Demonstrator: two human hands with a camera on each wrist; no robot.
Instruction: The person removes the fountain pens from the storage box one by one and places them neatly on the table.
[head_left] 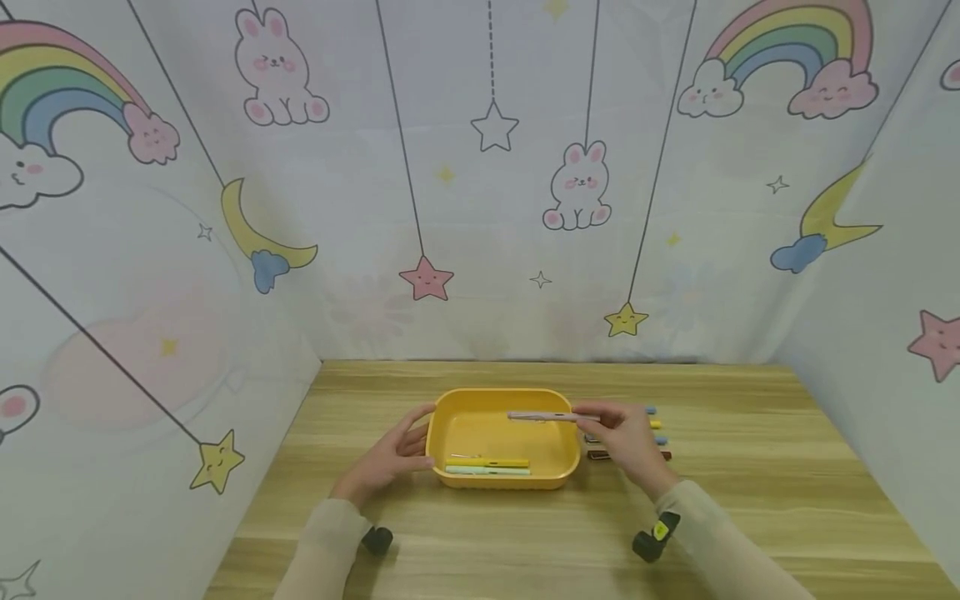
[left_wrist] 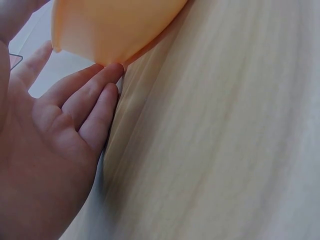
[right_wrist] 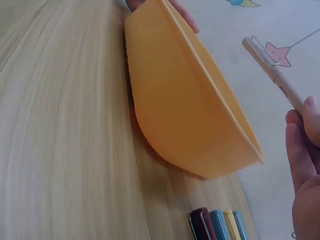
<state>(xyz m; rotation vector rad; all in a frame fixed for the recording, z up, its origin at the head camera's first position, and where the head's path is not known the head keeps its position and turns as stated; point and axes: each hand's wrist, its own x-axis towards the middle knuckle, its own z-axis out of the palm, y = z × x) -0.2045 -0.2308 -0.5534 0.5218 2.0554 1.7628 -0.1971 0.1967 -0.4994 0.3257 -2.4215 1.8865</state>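
A yellow plastic basket (head_left: 491, 483) stands on the table, with a yellow pen (head_left: 510, 462) and a pale mint pen (head_left: 487, 471) lying side by side along its near side. At its left end my left hand (head_left: 386, 458) rests with extended fingers, the fingertips (left_wrist: 114, 70) touching the outer wall low down. My right hand (head_left: 626, 437) pinches a pale pink pen (right_wrist: 272, 72) by one end between thumb and fingers. The pen is held level above the right part of the basket, its clip end pointing left.
Right of the basket lie several pens in a row, partly behind my right hand: a dark brown pen (right_wrist: 202, 222), a blue pen (right_wrist: 218, 223), a yellow pen (right_wrist: 231, 225) and another blue one. A patterned curtain (head_left: 525, 325) closes off the table's back and sides.
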